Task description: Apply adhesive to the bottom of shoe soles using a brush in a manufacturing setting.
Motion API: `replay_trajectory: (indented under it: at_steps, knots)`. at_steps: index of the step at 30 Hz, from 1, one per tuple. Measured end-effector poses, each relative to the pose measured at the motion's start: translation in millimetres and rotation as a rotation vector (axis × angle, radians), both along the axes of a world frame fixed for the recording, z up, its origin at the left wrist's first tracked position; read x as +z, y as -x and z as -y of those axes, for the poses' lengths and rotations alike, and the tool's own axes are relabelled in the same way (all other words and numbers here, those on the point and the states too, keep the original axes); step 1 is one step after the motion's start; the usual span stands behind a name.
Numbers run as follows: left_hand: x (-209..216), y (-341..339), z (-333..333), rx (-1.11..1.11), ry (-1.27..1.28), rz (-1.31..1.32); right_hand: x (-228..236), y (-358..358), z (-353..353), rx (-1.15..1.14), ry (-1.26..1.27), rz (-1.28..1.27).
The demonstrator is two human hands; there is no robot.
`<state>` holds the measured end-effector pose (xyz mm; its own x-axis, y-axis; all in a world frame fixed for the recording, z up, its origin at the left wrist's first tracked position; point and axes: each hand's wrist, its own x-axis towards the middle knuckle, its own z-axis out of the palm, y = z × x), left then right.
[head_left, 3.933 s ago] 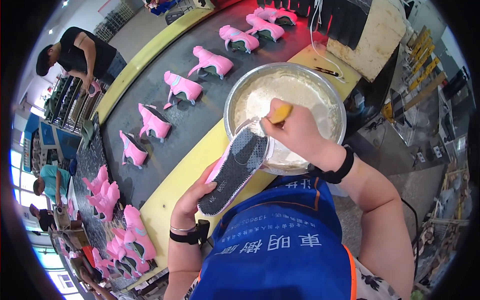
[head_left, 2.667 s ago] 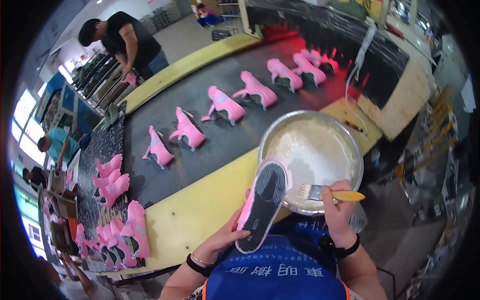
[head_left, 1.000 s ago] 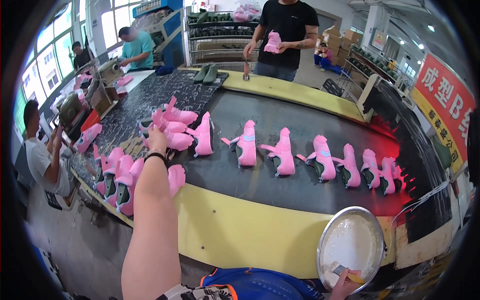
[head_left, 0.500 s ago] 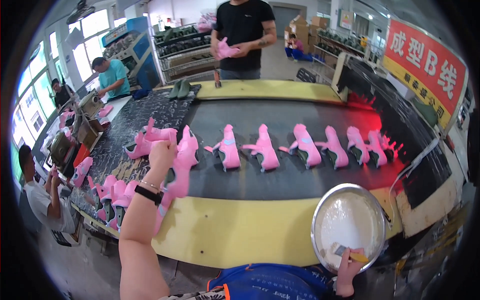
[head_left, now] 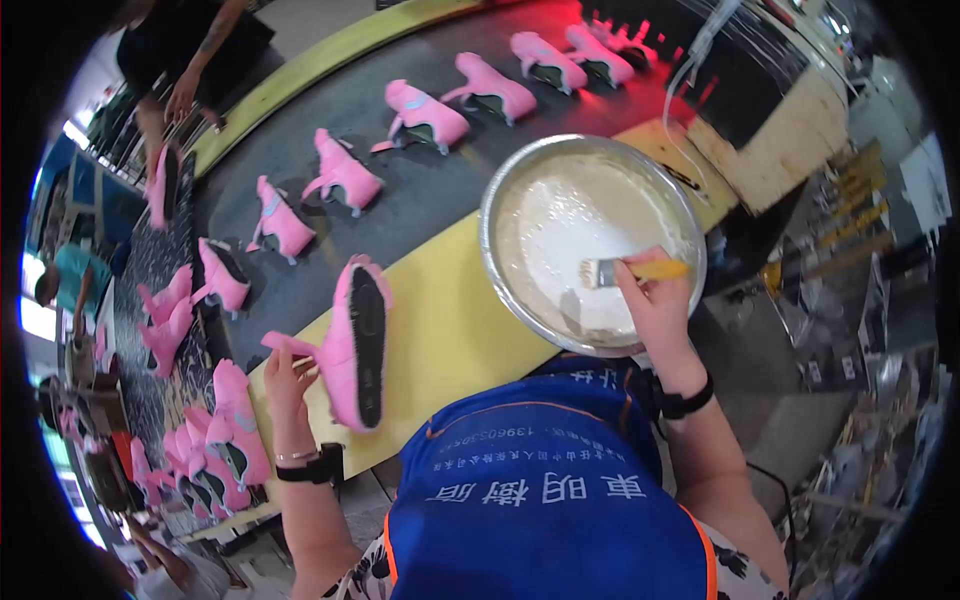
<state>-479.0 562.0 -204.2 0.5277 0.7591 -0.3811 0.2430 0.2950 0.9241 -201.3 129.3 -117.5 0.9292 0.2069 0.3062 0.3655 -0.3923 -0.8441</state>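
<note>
My left hand (head_left: pixel 288 385) grips a pink shoe upper (head_left: pixel 343 350) by its protruding strap. The upper is tilted with its long dark underside turned to the right, above the yellow board. In my right hand (head_left: pixel 660 310) is a flat paintbrush (head_left: pixel 606 273) with a yellow handle, its bristles pointing left over a round metal bowl (head_left: pixel 492 250). White, wet-looking liquid (head_left: pixel 555 235) covers the bowl's bottom; whether the bristles touch it I cannot tell. A row of pink shoe uppers (head_left: pixel 345 172) lies along the dark belt beyond the bowl.
More pink uppers (head_left: pixel 210 440) crowd together at the left, near the yellow board's (head_left: pixel 440 290) end. Across the dark belt (head_left: pixel 250 130), a co-worker's hand holds a pink upper (head_left: pixel 162 190). Red light falls on the belt's far end. A cable hangs beside the bowl.
My left hand has drawn back toward me from the belt's left side, with the upper now turned underside out. The brush stays over the bowl. My view has tilted down and turned.
</note>
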Motion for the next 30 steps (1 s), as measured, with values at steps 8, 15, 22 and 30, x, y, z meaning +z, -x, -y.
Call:
replay_trajectory:
  at_steps: [8, 15, 22, 30]
  knots:
    - [-9.9, 17.2, 63.2, -0.186, -0.601, -0.449, 7.9, -5.2, -18.5, 0.021, 0.474, 0.085]
    - [21.5, 14.1, 82.4, -0.44, -0.685, -0.279, 50.6, 13.7, -8.8, 0.03, -0.03, 0.213]
    - [48.8, -8.7, 125.2, -0.46, 0.233, 0.302, 39.7, 11.0, -3.2, 0.072, 0.151, 0.26]
    - [95.8, -68.0, 150.1, -0.787, 0.269, 0.31, 40.4, 6.1, 3.8, -0.041, 0.571, 0.307]
